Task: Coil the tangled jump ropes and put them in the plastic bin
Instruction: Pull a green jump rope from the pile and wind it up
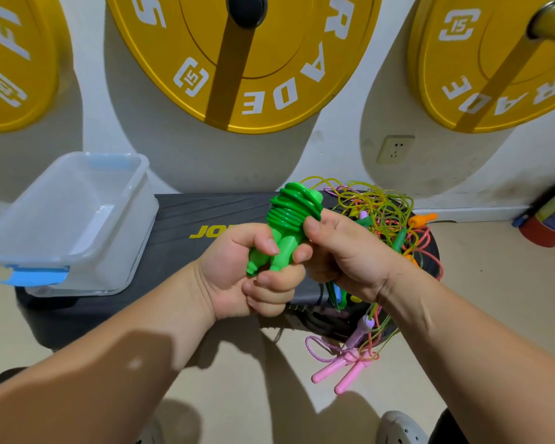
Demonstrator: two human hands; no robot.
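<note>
In the left hand (237, 270), nearest, gripped the paired green plastic handles (269, 254); with the right hand (343, 251), pinched the bright green cord (295, 206) wound round them. Seemingly finishing one coil; next, probably tucking the end, then carrying it left to the translucent plastic bin (132, 225) on the black counter (180, 213), nothing visible inside. Beyond the right hand, still to coil, lay the tangled coloured ropes (388, 219).

Likely gym: yellow weight plates (247, 59) on wall, black step platform (180, 216), jump ropes (382, 219).
</note>
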